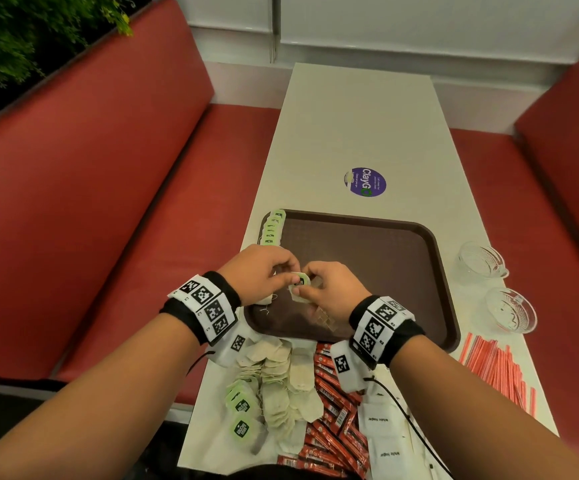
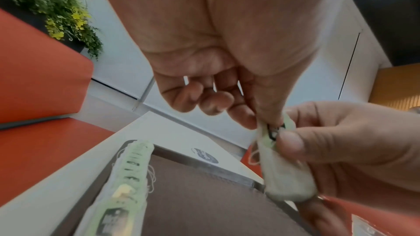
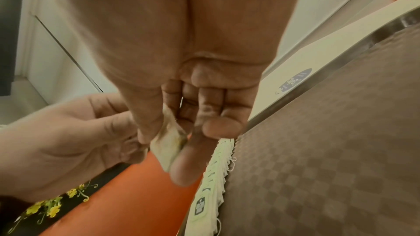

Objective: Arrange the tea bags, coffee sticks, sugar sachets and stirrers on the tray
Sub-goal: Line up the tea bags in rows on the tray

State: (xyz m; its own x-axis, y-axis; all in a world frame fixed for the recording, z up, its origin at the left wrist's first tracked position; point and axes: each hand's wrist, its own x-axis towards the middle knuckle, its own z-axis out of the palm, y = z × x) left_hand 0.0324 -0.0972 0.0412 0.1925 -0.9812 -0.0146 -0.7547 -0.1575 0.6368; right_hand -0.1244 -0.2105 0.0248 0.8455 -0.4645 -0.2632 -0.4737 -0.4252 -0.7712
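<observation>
The left hand (image 1: pixel 259 274) covers the near end of the row of tea bags (image 1: pixel 273 227) along the tray's (image 1: pixel 433 258) left edge. The small print on the purple sticker (image 1: pixel 365 182) is too small to read. The coffee sticks (image 1: pixel 336 427) and sugar sachets (image 1: pixel 385 434) at the table's near edge are cut off by the picture's bottom.

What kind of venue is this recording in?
Most likely a fast-food or canteen dining booth. Red padded bench seats flank a narrow white table, a brown serving tray sits on it, and a round purple "ClayGo" clean-up sticker is stuck to the tabletop.
</observation>
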